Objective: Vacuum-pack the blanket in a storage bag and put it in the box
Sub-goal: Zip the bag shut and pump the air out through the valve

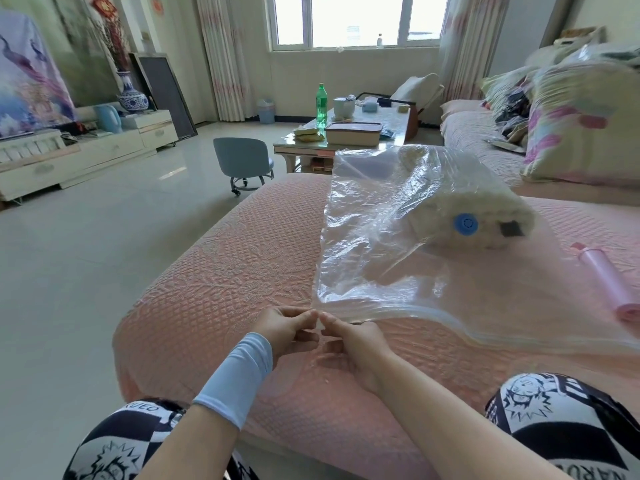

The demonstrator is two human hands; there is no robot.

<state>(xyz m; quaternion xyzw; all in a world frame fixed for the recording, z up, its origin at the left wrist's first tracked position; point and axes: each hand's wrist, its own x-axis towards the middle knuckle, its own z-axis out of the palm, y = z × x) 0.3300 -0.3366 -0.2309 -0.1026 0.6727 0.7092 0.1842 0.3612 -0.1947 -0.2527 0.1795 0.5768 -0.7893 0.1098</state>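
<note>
**Head view: both hands at the near corner of the storage bag**

The clear storage bag [381, 244] lies across the pink quilted sofa seat [225, 289], its sealing edge towards the person. The cream blanket [491, 202], rolled up, sits inside the far right part of the bag. The near part of the bag is loose, wrinkled film. A blue round valve [466, 223] shows on the bag's upper face, over the end of the roll.

The left hand [287, 329], with a pale blue cuff on its wrist, and the right hand [349, 337] meet at the bag's near left corner. Each hand pinches the sealing strip between thumb and forefinger, and the two sets of fingertips almost touch. The other fingers are curled underneath.

A pink cylindrical pump [609, 282] lies on the seat to the right of the bag, apart from both hands. The box [353, 133], beige with a dark rim, stands on the desk [391, 116] beyond the sofa seat, well apart from the bag. A green bottle [321, 102] stands just behind the box.
</note>
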